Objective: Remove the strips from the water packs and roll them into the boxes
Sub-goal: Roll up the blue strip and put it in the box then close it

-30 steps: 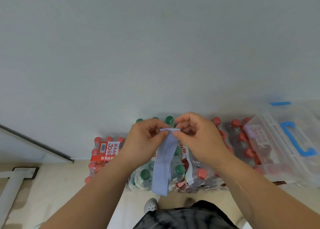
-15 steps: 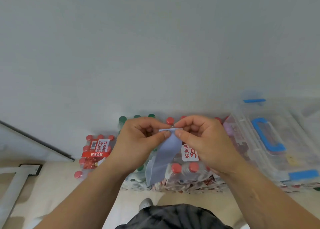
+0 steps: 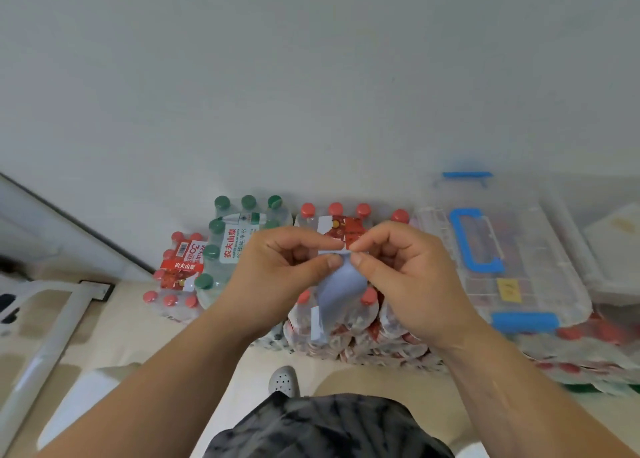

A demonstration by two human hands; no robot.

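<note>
A pale blue strip hangs curled in front of me, its top end pinched between the thumb and fingers of both my left hand and my right hand. The hands meet above a shrink-wrapped pack of red-capped water bottles that carries a red and white label strip. A green-capped pack stands to its left against the wall. A clear plastic box with a blue handle and blue latches rests on packs at the right.
A smaller red-capped pack sits at the far left. A white metal frame slants across the floor on the left. My shoe shows below the packs. A second clear container is at the far right.
The view has swung left and the packs now sit more centred. The hanging strip has curled up shorter below my fingers, which still pinch its top end.
</note>
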